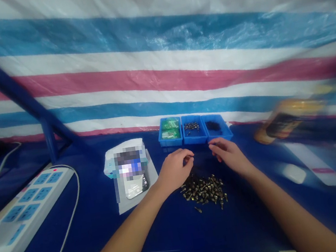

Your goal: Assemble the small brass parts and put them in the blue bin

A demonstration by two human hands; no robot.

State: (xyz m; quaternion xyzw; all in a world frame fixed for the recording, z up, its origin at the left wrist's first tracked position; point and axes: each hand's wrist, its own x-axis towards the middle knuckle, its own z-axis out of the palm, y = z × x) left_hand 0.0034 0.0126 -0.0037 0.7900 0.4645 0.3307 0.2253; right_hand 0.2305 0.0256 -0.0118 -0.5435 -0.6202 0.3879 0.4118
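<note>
A loose pile of dark metal screws [204, 191] lies on the dark blue tabletop [177, 233], with one screw apart just below it. Above the pile, my left hand [174, 170] and my right hand [230, 155] hover with curled fingers, their tips pointing toward each other. Neither visibly touches the pile. I cannot tell whether either hand pinches something small. Just beyond them stand several blue plastic bins in a row: the left bin [170, 138] holds green packets, the middle bin [195, 135] holds screws, and the right bin [219, 132] holds a dark clump.
A smartphone [136, 186] and a blurred packet lie on white paper [139, 199] left of my left hand. Further left are a white power strip [27, 216] and its cable. A blurred jar [289, 119] and white computer mouse [293, 174] sit right.
</note>
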